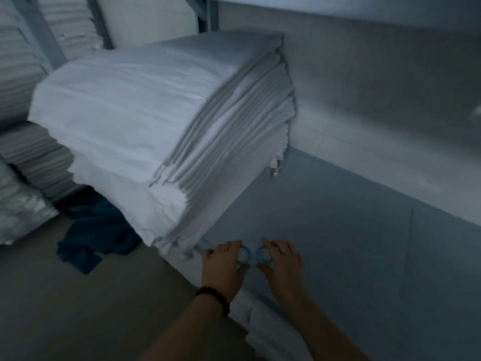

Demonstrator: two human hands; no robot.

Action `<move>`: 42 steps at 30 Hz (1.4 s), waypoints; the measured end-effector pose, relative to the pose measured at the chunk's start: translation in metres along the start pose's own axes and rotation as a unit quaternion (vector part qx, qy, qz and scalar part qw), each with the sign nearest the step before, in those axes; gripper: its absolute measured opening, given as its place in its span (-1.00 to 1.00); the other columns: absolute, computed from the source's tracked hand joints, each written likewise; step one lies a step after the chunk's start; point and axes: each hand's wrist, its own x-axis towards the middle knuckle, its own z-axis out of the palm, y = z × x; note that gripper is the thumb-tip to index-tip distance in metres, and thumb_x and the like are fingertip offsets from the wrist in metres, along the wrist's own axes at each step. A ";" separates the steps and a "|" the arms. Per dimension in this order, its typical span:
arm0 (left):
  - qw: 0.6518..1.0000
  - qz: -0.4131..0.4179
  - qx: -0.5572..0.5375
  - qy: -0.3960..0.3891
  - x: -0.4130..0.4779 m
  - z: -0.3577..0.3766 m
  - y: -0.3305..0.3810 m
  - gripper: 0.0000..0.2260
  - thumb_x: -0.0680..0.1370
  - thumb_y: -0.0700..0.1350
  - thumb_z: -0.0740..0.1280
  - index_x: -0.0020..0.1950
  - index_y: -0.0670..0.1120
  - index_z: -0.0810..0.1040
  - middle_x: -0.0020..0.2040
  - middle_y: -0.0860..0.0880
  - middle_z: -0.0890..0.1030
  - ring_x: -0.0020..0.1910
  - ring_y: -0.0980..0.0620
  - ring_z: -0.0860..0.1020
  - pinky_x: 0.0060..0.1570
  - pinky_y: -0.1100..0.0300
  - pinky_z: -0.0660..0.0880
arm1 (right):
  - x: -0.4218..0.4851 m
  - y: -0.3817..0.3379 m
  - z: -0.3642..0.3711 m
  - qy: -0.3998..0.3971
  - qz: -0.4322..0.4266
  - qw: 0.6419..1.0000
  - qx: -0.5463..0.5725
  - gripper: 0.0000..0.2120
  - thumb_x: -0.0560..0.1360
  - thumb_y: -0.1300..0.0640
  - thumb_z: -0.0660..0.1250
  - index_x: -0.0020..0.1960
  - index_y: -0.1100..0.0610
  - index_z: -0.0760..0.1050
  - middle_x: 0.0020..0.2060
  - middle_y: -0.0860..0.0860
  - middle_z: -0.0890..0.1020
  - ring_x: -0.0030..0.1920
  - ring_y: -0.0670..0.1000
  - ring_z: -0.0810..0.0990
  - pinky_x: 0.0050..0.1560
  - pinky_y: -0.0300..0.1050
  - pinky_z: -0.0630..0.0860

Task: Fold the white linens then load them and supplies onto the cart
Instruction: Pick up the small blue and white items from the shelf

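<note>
A tall stack of folded white linens [145, 121] sits on the left part of a grey-blue shelf surface [351, 230]. At the shelf's front edge, just right of the stack, my left hand [222, 267] curls its fingers and thumb round a small clear item with a blue ring [244, 255]. Beside it, my right hand [283, 264] grips a second blue-ringed item [264, 254] the same way. The two items almost touch. The dim light hides what they are. A dark bead bracelet is on my left wrist.
A small clear bottle [274, 169] stands behind the stack's right corner. A teal cloth [88, 233] lies crumpled on the floor under the stack's left end. More white linen piles [23, 82] fill the far left. Another shelf [338, 6] runs overhead.
</note>
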 end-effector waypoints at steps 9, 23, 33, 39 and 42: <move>0.982 -0.158 -0.013 0.100 -0.065 -0.035 -0.013 -0.52 0.53 0.21 0.27 0.42 0.16 0.30 0.36 0.14 0.42 0.31 0.09 0.37 0.17 0.13 0.19 | -0.012 -0.050 -0.007 -0.029 -0.143 0.986 0.076 -0.53 0.37 0.11 0.50 0.25 0.09 0.51 0.15 0.00 0.57 0.23 0.06 0.45 0.24 0.03 0.37; 0.860 -0.423 0.033 0.284 -0.247 -0.080 -0.029 -0.59 0.48 0.13 0.35 0.30 0.10 0.46 0.21 0.12 0.55 0.21 0.09 0.46 0.11 0.12 0.21 | -0.106 -0.173 0.011 -0.136 -0.439 0.876 0.143 -0.53 0.27 0.22 0.55 0.16 0.11 0.57 0.04 0.00 0.59 0.11 0.08 0.50 0.10 -0.03 0.47; 0.707 -0.588 0.111 0.378 -0.422 -0.140 -0.040 -0.52 0.47 0.12 0.39 0.36 0.03 0.47 0.21 0.10 0.56 0.21 0.06 0.48 0.17 0.08 0.28 | -0.235 -0.307 0.022 -0.248 -0.603 0.727 0.215 -0.56 0.38 0.11 0.49 0.24 0.08 0.54 0.12 -0.06 0.56 0.21 0.02 0.44 0.20 0.03 0.42; 0.623 -0.650 0.141 0.411 -0.526 -0.169 -0.041 -0.51 0.48 0.18 0.36 0.37 0.05 0.46 0.22 0.11 0.55 0.22 0.08 0.47 0.20 0.12 0.28 | -0.325 -0.381 0.032 -0.314 -0.659 0.640 0.238 -0.51 0.40 0.11 0.49 0.30 0.05 0.50 0.18 -0.06 0.54 0.29 0.02 0.38 0.32 0.05 0.34; 0.588 -0.669 0.168 0.424 -0.571 -0.190 -0.038 -0.52 0.45 0.19 0.39 0.33 0.06 0.49 0.20 0.13 0.56 0.21 0.10 0.47 0.17 0.18 0.24 | -0.366 -0.417 0.029 -0.326 -0.685 0.598 0.261 -0.48 0.38 0.09 0.50 0.32 0.02 0.50 0.17 -0.09 0.54 0.30 -0.01 0.36 0.35 -0.01 0.31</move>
